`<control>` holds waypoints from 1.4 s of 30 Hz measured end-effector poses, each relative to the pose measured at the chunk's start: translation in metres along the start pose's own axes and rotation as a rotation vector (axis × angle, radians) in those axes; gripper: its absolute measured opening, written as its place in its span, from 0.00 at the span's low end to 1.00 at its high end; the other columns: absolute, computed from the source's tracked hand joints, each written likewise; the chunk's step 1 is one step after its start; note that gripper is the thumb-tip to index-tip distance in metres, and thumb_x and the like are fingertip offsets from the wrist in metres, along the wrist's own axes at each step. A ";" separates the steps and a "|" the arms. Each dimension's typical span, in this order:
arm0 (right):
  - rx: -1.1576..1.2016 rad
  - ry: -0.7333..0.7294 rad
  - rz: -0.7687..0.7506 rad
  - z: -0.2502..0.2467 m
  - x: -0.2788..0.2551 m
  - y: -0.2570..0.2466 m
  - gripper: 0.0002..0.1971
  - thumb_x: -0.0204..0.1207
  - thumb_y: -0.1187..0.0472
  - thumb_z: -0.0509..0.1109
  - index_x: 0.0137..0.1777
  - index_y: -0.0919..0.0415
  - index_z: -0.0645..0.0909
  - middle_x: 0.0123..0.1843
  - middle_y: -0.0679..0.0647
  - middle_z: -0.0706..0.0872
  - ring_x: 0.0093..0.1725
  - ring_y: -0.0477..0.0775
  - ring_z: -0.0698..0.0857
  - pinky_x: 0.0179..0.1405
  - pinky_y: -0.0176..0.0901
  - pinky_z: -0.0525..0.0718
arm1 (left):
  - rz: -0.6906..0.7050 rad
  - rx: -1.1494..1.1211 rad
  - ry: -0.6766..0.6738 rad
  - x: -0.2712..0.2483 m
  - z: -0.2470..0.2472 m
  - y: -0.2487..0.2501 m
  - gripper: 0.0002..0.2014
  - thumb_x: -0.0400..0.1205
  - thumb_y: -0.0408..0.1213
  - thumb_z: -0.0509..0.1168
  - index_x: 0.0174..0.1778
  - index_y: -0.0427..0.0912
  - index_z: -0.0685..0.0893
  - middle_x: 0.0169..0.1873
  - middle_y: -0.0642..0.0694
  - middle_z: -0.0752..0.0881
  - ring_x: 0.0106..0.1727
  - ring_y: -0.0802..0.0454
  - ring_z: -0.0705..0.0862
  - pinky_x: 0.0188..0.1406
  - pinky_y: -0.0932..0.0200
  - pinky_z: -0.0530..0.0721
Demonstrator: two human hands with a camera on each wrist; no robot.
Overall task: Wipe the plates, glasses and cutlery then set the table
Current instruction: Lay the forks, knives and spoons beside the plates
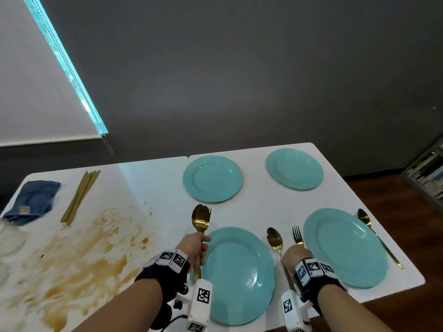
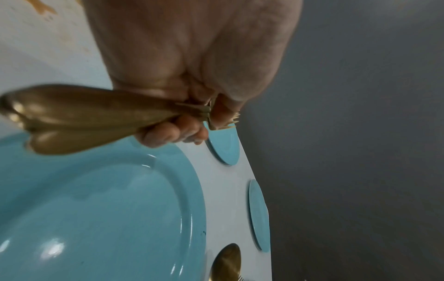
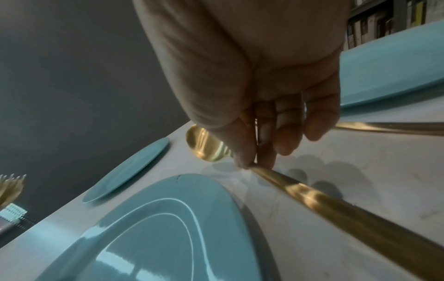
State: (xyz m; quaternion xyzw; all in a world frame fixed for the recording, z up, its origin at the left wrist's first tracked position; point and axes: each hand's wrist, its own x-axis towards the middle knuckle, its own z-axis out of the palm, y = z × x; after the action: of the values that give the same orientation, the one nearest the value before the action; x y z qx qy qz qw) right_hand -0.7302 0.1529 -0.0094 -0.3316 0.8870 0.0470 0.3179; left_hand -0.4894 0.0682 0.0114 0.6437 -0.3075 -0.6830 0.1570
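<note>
Four teal plates lie on the white table [image 1: 263, 207]: two far ones [image 1: 212, 179] [image 1: 294, 168], a near left plate [image 1: 239, 276] [image 2: 96, 209] [image 3: 168, 228] and a near right plate [image 1: 345, 248] [image 3: 384, 66]. My left hand [image 1: 195, 245] [image 2: 173, 133] grips a bundle of gold spoons and forks [image 1: 201, 218] [image 2: 84, 117] just left of the near left plate. Between the near plates lie a gold spoon [image 1: 275, 238] [image 3: 204, 146] and a fork [image 1: 297, 234]. My right hand [image 1: 294, 255] [image 3: 254, 161] pinches the spoon's handle against the table.
Another gold spoon [image 1: 374, 231] lies right of the near right plate. On the left table half are brown smears [image 1: 79, 255], gold knives [image 1: 80, 195], a blue cloth [image 1: 31, 200] and glassware [image 1: 9, 238] at the edge. A bookshelf [image 1: 429, 171] stands beyond the right edge.
</note>
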 end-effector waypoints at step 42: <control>0.136 0.124 -0.006 0.008 -0.026 -0.015 0.21 0.80 0.48 0.60 0.41 0.66 0.83 0.47 0.61 0.88 0.40 0.59 0.83 0.37 0.39 0.75 | 0.089 -0.011 -0.088 -0.014 -0.030 -0.025 0.10 0.86 0.25 0.54 0.40 0.33 0.75 0.32 0.41 0.79 0.29 0.52 0.77 0.22 0.65 0.81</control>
State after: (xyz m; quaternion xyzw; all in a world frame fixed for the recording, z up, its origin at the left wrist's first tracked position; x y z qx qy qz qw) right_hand -0.7011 0.1581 0.0016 -0.3142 0.9051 -0.0352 0.2842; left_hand -0.4539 0.0896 0.0071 0.5976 -0.3387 -0.7048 0.1772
